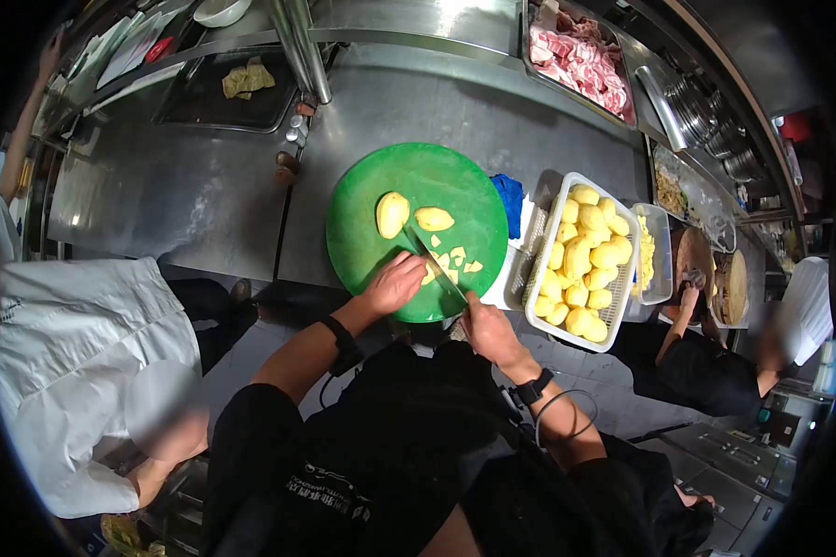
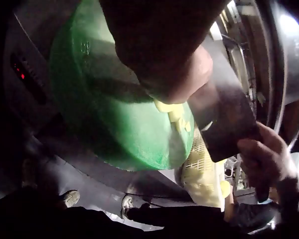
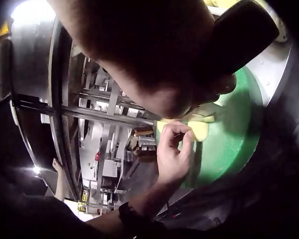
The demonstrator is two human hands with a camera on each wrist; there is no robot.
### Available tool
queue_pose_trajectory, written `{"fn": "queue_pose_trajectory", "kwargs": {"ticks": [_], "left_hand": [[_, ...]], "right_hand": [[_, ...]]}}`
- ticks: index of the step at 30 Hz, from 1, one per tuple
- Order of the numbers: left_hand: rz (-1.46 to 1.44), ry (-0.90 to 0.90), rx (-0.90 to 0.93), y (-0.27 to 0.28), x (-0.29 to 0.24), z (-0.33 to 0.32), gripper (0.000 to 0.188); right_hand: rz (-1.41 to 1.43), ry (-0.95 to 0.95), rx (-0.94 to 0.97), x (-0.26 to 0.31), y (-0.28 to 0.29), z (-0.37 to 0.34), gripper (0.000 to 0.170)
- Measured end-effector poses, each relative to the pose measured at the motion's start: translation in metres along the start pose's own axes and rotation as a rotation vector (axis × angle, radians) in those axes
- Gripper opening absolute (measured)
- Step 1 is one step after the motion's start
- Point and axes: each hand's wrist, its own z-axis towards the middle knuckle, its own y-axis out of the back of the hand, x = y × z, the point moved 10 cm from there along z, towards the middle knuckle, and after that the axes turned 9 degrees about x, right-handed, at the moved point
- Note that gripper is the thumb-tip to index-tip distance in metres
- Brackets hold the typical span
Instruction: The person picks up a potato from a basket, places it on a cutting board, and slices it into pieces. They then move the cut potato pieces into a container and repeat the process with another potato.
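Note:
On the round green cutting board (image 1: 362, 167) my left hand (image 1: 397, 281) holds a peeled potato piece (image 3: 200, 130) under curled fingers. My right hand (image 1: 494, 331) grips the dark handle (image 3: 239, 42) of a cleaver (image 2: 229, 117). Its wide blade stands close beside the left fingertips, seen nearly edge-on in the head view. Several cut potato chunks (image 1: 457, 252) are scattered right of the blade. Farther back on the board lie a large peeled potato (image 1: 393, 214) and a smaller potato piece (image 1: 434, 219). In the right wrist view my right hand hides most of the blade.
Right of the board stands a white basket (image 1: 544, 252) heaped with peeled potatoes, beside a clear tub (image 1: 661, 255) holding yellow pieces. A blue cloth (image 1: 508, 200) lies against the board. A tray of sliced meat (image 1: 581, 60) sits at the back. Other people stand left and right.

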Motion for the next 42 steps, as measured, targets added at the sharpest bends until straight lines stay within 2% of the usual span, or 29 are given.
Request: {"fn": "queue_pose_trajectory", "kwargs": {"ticks": [2,7,9,12,16,22,25,31,34,37,38,42], "left_hand": [[0.000,-0.006,0.002,0.000,-0.001,-0.001,0.014],[-0.003,0.001,-0.011,0.001,-0.002,-0.002,0.015],[-0.006,0.016,-0.012,0.002,0.000,-0.003,0.016],[0.010,-0.005,-0.006,-0.004,0.003,-0.008,0.017],[0.018,-0.034,0.010,-0.006,0.001,-0.008,0.017],[0.002,-0.009,-0.040,0.000,-0.003,-0.007,0.016],[-0.009,-0.006,-0.055,0.001,-0.004,-0.008,0.016],[0.001,-0.026,-0.069,-0.004,0.000,-0.012,0.016],[-0.011,-0.015,-0.079,-0.002,0.000,-0.012,0.015],[-0.013,0.009,-0.124,-0.004,0.000,-0.015,0.015],[-0.016,0.007,-0.127,-0.005,0.000,-0.015,0.015],[-0.003,0.006,-0.135,-0.006,0.005,-0.023,0.016]], "right_hand": [[0.004,0.072,-0.041,0.012,0.014,-0.013,0.032],[-0.032,0.003,-0.036,-0.024,-0.038,0.012,0.034],[-0.021,-0.020,-0.020,-0.022,-0.035,0.018,0.035],[-0.055,0.060,-0.051,-0.008,-0.019,0.016,0.040],[-0.031,0.007,0.012,0.007,0.004,-0.003,0.028],[-0.016,-0.066,-0.001,-0.022,-0.041,0.023,0.028],[-0.007,-0.001,-0.039,-0.013,-0.031,0.022,0.029],[-0.020,0.010,0.026,0.015,0.010,-0.004,0.032],[-0.012,0.000,0.013,0.008,-0.003,-0.006,0.034],[-0.019,-0.011,-0.008,-0.027,-0.052,0.025,0.034],[0.001,-0.050,-0.006,-0.027,-0.051,0.025,0.034],[0.018,-0.010,-0.017,-0.017,-0.038,0.027,0.033]]}}
